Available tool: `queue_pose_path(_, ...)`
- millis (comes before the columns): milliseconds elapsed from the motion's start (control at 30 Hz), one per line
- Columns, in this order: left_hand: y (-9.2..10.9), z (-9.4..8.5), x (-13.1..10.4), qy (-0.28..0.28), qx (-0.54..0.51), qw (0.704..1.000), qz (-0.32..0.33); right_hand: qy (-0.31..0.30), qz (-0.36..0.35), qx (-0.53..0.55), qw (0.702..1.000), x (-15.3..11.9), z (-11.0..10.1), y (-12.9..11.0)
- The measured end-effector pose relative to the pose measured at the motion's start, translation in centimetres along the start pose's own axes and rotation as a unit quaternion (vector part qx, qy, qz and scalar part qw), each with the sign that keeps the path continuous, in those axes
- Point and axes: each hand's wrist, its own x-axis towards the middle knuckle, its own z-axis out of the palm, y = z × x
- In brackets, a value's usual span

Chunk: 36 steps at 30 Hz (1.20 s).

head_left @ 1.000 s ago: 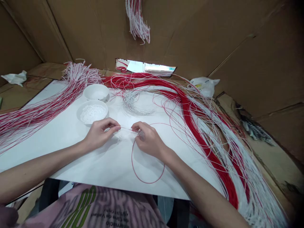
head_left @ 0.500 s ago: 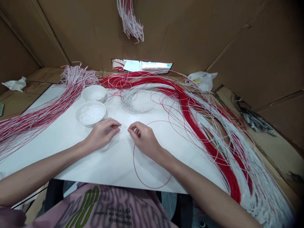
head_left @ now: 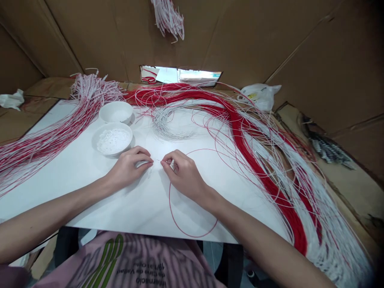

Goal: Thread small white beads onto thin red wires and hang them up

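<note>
While my right hand (head_left: 183, 172) pinches a red cord (head_left: 169, 199) looping over the white tabletop (head_left: 126, 212), I can't tell whether my left hand (head_left: 129, 166), thumb and finger nearly together, holds anything; brown cardboard walls (head_left: 255, 40) rise beyond.

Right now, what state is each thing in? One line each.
left hand: thumb and forefinger close together; anything between too small to tell
right hand: pinching red strand
red strand: looped slack below right hand
near bowl: upright, holding white bits
far bowl: upright
left bundle: spread lengthwise
red bundle: curved
pale strands: loosely curled
plastic bag: crumpled
</note>
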Motion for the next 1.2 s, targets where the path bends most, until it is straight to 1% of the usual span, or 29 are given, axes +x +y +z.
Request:
queue_pose_path(233, -0.3, 0.1, -0.1, -0.007, -0.018, 1.0, -0.008, -0.006, -0.005, 0.022, 1.0, -0.1, -0.1, 0.1)
queue_pose_path(333, 0.3, -0.2, -0.2, -0.002, -0.094, 0.994, -0.052, -0.011, -0.019, 0.058, 0.998, -0.2, -0.2, -0.1)
queue_pose_path(400, 0.9, -0.4, -0.3, 0.002, -0.185, 0.977, -0.102, -0.005, -0.035, 0.089, 0.995, -0.3, -0.3, -0.3)
queue_pose_path(467, 1.5, -0.6, -0.3, 0.006, -0.273, 0.951, -0.144, 0.006, -0.052, 0.111, 0.992, -0.4, -0.3, -0.7)
queue_pose_path(533, 2.1, -0.8, -0.3, 0.01, -0.333, 0.928, -0.168, 0.016, -0.068, 0.121, 0.99, -0.5, -0.2, -0.9)
queue_pose_path(600, 2.6, -1.0, -0.2, 0.009, -0.364, 0.914, -0.178, 0.023, -0.078, 0.129, 0.988, -0.6, -0.2, -1.1)
queue_pose_path(867, 3.0, -1.0, -0.3, 0.002, -0.405, 0.894, -0.192, 0.035, -0.098, 0.14, 0.985, -0.7, -0.4, -1.6)
queue_pose_path(1000, 2.9, -0.9, -0.4, -0.008, -0.407, 0.894, -0.189, 0.034, -0.105, 0.137, 0.984, -0.7, -0.5, -1.7)
queue_pose_path(1200, 2.7, -0.8, -0.5, -0.005, -0.415, 0.893, -0.174, 0.036, -0.112, 0.135, 0.984, -0.7, -0.5, -1.7)
